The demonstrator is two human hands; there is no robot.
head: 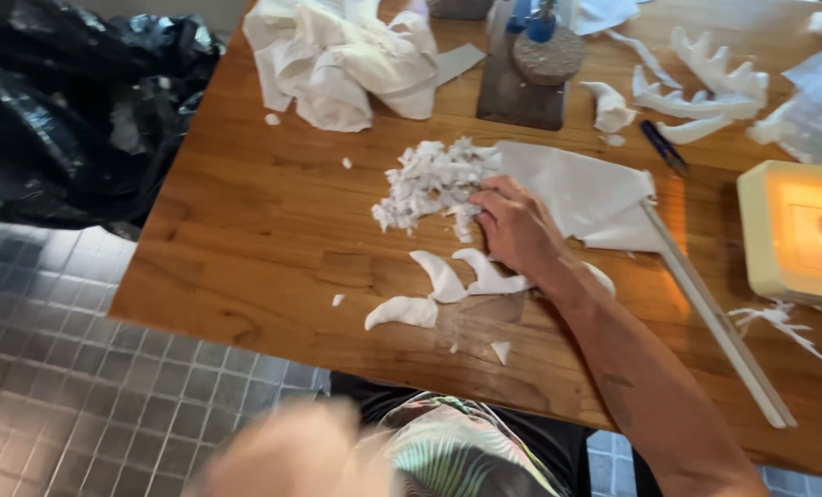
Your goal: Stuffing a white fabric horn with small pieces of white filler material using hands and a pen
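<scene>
a heap of small white torn scraps point(431, 184) was already gathered on the brown wooden table point(264, 230), raked by the loosely curled right hand point(515, 225), while curved white offcuts point(448, 276) lay loose nearby (left hand point(287, 456) blurred, state unclear).

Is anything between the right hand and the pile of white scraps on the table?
Nothing visible. The right hand already rests its fingers against the pile of white scraps on the wooden table. The left hand is a blur, below the table edge.
</scene>
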